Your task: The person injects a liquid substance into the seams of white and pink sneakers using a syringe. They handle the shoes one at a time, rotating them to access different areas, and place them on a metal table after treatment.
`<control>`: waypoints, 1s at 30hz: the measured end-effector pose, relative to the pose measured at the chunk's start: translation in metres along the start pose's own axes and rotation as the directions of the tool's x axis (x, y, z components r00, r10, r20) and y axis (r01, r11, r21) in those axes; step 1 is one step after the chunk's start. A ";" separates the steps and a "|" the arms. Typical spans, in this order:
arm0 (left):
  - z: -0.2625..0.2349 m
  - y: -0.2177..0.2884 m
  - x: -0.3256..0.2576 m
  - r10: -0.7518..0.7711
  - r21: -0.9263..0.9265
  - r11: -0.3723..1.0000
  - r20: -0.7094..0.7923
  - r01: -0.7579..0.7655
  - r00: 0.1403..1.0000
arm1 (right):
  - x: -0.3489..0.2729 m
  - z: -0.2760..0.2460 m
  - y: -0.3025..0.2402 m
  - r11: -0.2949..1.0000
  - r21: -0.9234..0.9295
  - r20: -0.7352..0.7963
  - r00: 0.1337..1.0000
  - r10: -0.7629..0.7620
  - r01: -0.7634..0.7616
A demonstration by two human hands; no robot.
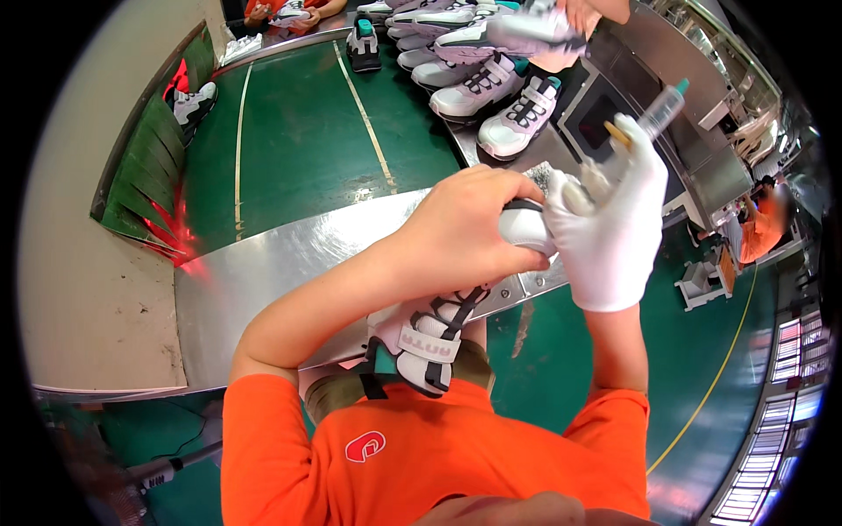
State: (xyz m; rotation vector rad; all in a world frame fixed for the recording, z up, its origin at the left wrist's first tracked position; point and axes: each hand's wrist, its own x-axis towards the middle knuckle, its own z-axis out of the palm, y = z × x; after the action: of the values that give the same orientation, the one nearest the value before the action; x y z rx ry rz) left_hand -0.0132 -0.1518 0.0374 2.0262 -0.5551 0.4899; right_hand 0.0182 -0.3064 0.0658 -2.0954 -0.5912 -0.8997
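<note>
1. The left hand (460, 232) is bare and closes around the toe end of a white sneaker (430, 337) with dark and teal trim, fingers wrapped over the top.
2. The sneaker sits in the near centre, heel end resting against the person's orange shirt (421, 456), toe pointing away toward the metal table (281, 263).
3. The right hand (610, 232) wears a white glove and grips a clear syringe-like applicator (658, 110) with a teal cap, tilted up to the far right.
4. A thin tan stick (617, 133) juts out just beside the applicator at the gloved fingers; what it belongs to I cannot tell.
5. The gloved fingers touch the sneaker's white toe, right beside the left hand.
6. Far centre, a row of matching sneakers (491, 83) lies along the metal edge.
7. One single sneaker (363, 46) stands on the green conveyor (298, 131) farther left, and another (193, 103) lies at the far left edge.
8. At the far right, another person in orange (761, 230) stands well apart.
</note>
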 end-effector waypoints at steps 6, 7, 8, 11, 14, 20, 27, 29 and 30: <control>-0.050 -0.021 0.012 -0.184 -0.029 0.983 -0.073 0.183 0.980 | -0.019 0.002 0.035 0.931 0.318 -0.153 0.959 0.238 -0.181; -0.066 -0.033 0.013 -0.220 -0.042 0.975 -0.077 0.217 0.972 | -0.029 0.010 0.040 0.886 0.401 -0.144 0.939 0.312 -0.233; -0.081 -0.051 0.011 -0.252 -0.045 0.968 -0.116 0.249 0.961 | -0.041 0.018 0.058 0.896 0.371 -0.113 0.946 0.303 -0.243; -0.133 -0.091 -0.001 -0.450 -0.061 0.893 -0.077 0.446 0.890 | -0.082 0.052 0.080 0.817 0.369 0.117 0.894 0.433 -0.444; -0.158 -0.149 -0.018 -0.606 -0.082 0.795 -0.127 0.601 0.785 | -0.121 0.075 0.108 0.810 0.202 0.226 0.831 0.509 -0.551; -0.221 -0.252 0.031 -0.327 0.134 0.862 -0.591 0.490 0.737 | -0.127 0.096 0.109 0.853 -0.037 0.173 0.838 0.518 -0.520; -0.247 -0.457 0.101 -0.529 -0.547 0.779 -0.836 0.308 -0.147 | -0.137 0.090 0.123 0.846 -0.252 0.122 0.852 0.509 -0.470; -0.230 -0.496 0.109 -0.734 -0.758 0.651 -0.620 -0.029 -0.277 | -0.143 0.089 0.127 0.810 -0.337 0.124 0.830 0.543 -0.480; -0.218 -0.523 0.104 -0.634 -0.740 0.634 -0.664 0.226 -0.397 | -0.148 0.089 0.131 0.787 -0.383 0.128 0.816 0.564 -0.484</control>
State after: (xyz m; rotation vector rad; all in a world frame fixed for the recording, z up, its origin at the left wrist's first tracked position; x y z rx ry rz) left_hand 0.3412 0.2546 -0.1644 0.7363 1.2269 1.1272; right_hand 0.0435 -0.3307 -0.1480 -2.5105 0.0694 -0.4414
